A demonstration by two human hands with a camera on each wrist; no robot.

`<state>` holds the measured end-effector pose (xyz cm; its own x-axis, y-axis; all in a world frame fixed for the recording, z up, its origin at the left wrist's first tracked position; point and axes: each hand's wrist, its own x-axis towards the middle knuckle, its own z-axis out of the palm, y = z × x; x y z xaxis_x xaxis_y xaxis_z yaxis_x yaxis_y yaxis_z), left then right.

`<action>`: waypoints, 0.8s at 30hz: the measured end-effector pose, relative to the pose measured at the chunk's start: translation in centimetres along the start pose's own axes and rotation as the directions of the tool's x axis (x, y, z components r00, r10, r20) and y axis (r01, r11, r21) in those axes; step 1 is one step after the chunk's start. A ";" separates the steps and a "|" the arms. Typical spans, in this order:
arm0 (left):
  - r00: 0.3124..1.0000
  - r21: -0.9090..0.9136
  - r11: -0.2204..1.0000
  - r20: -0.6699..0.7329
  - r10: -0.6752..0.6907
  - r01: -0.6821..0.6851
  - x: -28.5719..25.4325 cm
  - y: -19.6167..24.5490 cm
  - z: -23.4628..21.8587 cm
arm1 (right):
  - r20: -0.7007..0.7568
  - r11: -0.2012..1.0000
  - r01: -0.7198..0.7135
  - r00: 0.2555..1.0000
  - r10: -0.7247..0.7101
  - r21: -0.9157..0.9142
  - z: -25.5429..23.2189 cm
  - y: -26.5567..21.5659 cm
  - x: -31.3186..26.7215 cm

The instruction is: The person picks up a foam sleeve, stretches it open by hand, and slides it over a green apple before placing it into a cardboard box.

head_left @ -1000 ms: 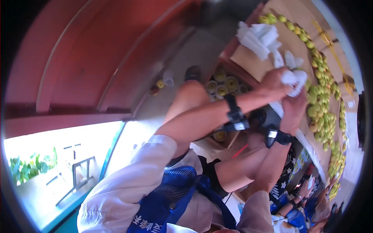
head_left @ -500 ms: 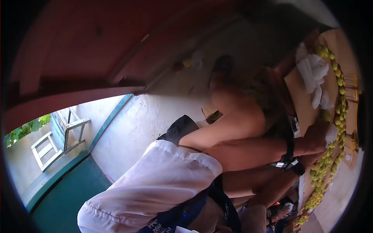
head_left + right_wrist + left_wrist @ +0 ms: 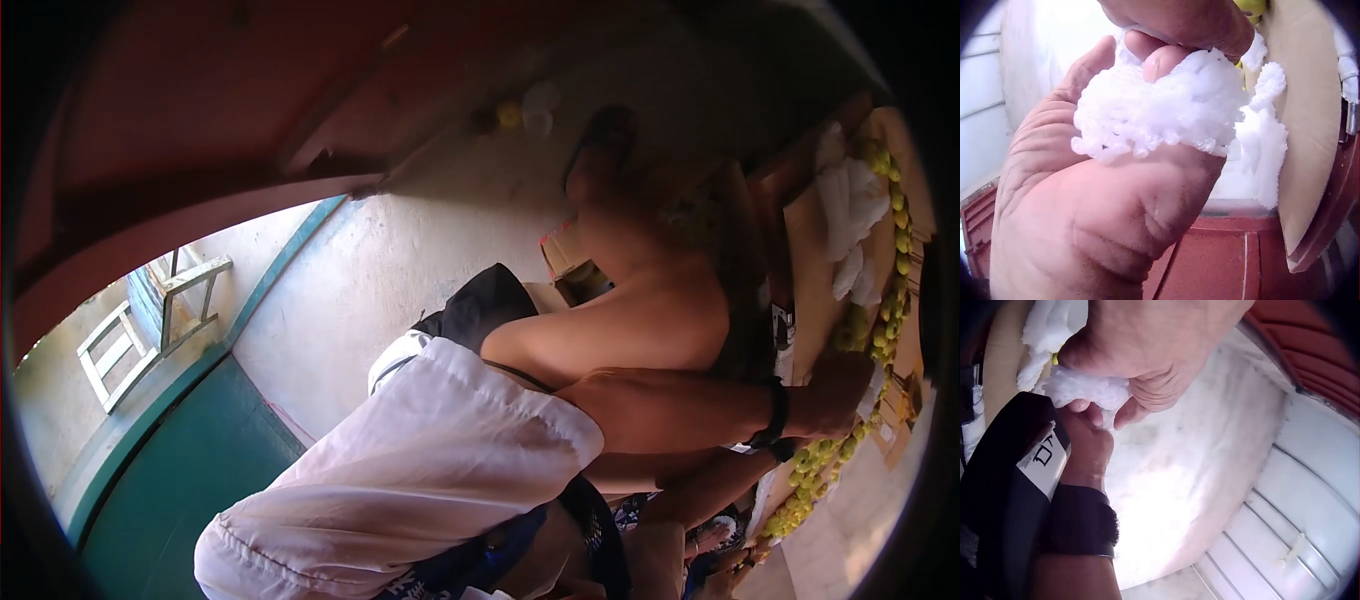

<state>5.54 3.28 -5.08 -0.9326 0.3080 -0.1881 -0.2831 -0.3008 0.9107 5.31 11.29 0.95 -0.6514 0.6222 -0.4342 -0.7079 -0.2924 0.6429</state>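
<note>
Both hands work one white foam net (image 3: pixel 1166 106). In the right wrist view my right hand (image 3: pixel 1116 187) cups the net against its palm with the thumb over it. My left hand (image 3: pixel 1185 22) pinches the net's upper edge from above. In the left wrist view the left hand (image 3: pixel 1147 350) grips the same net (image 3: pixel 1085 390) over the strapped right hand (image 3: pixel 1088 450). In the head view my left hand (image 3: pixel 835 385) reaches the long row of green fruit (image 3: pixel 810 465) at the far right, and it hides the right hand. A yellow-green fruit (image 3: pixel 1250 7) shows just behind the fingers.
A cardboard sheet (image 3: pixel 815 270) carries the fruit row and a pile of spare white foam nets (image 3: pixel 850 205). A red crate wall (image 3: pixel 1235 262) stands below the cardboard. My bare knee (image 3: pixel 640 320) fills the middle. A loose fruit (image 3: pixel 510 113) lies on the floor; a chair (image 3: pixel 140 330) stands outside.
The head view has swung, so the hands and fruit row have slid to the far right edge. Both hands have kept hold of a foam net throughout, now low beside the fruit row.
</note>
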 end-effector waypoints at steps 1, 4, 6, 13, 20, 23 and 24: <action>1.000 0.000 1.000 -0.005 -0.004 0.004 0.0 0.0 -0.4 | -0.001 0.999 -0.021 1.000 0.021 -0.026 0.4 -0.4 0.3; 0.999 -0.004 1.000 -0.030 -0.023 0.023 0.0 -0.3 -2.4 | 0.024 0.985 -0.095 0.995 0.100 -0.143 1.0 -1.8 1.3; 0.999 -0.001 1.000 -0.038 -0.028 0.028 0.0 -0.2 -3.4 | -0.016 0.977 -0.109 0.994 0.108 -0.184 1.5 -2.0 1.3; 0.999 0.011 0.999 -0.036 -0.039 0.039 0.4 0.0 -5.7 | 0.482 -0.295 -0.387 0.771 0.416 0.874 -0.9 -1.1 -0.3; 0.998 0.017 0.999 -0.045 -0.044 0.045 1.2 0.2 -7.5 | 0.627 -0.826 -0.108 0.707 0.328 0.554 0.7 -3.4 2.4; 0.998 0.013 0.999 -0.046 -0.046 0.046 1.5 0.3 -7.9 | 0.599 -0.574 -0.319 0.693 0.402 0.754 -3.3 1.2 -2.5; 0.998 0.011 0.999 -0.047 -0.045 0.046 1.6 0.3 -7.9 | 0.630 -0.603 -0.357 0.704 0.328 0.713 -3.6 2.2 -2.9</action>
<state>2.16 -3.48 -7.99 -0.9282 0.2791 -0.2463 -0.3232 -0.2764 0.9051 4.69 6.21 1.31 -0.5190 0.7997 0.3021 0.8543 0.4725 0.2168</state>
